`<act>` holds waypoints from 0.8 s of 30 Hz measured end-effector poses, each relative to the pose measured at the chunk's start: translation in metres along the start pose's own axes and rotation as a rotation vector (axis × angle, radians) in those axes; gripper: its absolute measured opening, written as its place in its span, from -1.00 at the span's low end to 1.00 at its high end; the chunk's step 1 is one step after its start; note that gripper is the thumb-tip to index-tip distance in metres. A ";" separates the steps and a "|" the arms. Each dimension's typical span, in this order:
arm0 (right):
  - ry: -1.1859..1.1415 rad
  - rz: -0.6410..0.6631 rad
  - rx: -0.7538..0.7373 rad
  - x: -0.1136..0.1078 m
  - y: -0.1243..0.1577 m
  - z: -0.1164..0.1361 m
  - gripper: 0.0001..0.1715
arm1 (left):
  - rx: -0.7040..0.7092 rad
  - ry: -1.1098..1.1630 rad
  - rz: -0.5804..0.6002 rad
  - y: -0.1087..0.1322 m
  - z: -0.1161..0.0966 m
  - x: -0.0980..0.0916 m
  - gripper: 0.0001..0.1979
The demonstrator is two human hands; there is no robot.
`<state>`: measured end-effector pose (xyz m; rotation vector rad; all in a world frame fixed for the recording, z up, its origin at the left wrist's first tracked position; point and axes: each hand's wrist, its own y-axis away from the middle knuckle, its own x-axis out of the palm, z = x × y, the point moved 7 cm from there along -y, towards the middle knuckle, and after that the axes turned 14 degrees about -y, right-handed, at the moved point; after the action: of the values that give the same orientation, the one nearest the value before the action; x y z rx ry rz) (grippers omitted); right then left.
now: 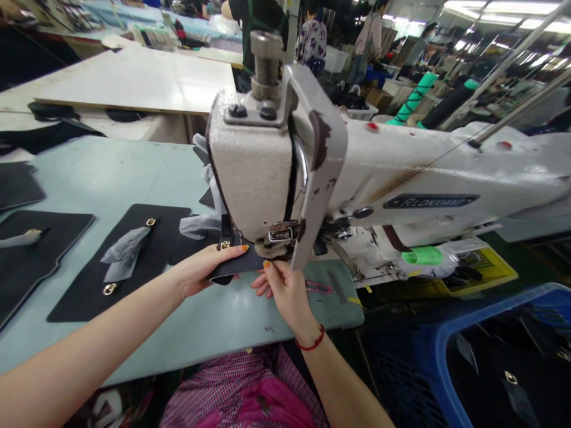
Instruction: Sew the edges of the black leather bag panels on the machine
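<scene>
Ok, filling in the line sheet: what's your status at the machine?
Left hand, right hand pinching black panel at presser foot. Grey metal guard hanging just by right hand.

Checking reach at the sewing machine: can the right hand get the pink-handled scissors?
Probably yes: the right hand sits beside the pink-handled scissors, nothing between them, but it must first release the black leather piece.

A dark badge (430,201) on the sewing machine's arm (446,160) reads roughly "R.LONXYAMS", its letters partly unclear.
</scene>
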<state>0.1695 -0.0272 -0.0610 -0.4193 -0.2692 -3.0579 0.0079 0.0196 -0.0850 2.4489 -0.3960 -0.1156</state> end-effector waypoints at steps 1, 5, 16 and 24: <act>-0.023 -0.002 0.009 0.001 0.000 -0.001 -0.45 | 0.035 -0.003 -0.020 0.000 -0.003 -0.001 -0.68; -0.119 0.021 0.051 0.007 0.003 -0.004 -0.48 | 0.175 -0.038 -0.088 0.002 -0.013 -0.001 -0.68; -0.158 -0.048 0.033 0.011 0.001 -0.008 -0.43 | 0.300 -0.057 -0.105 0.001 -0.021 -0.002 -0.58; -0.182 -0.132 -0.001 0.016 -0.004 -0.016 -0.45 | 0.325 -0.043 -0.144 -0.004 -0.026 -0.006 -0.57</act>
<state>0.1501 -0.0266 -0.0722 -0.7100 -0.3135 -3.1498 0.0077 0.0401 -0.0673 2.7996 -0.2727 -0.1775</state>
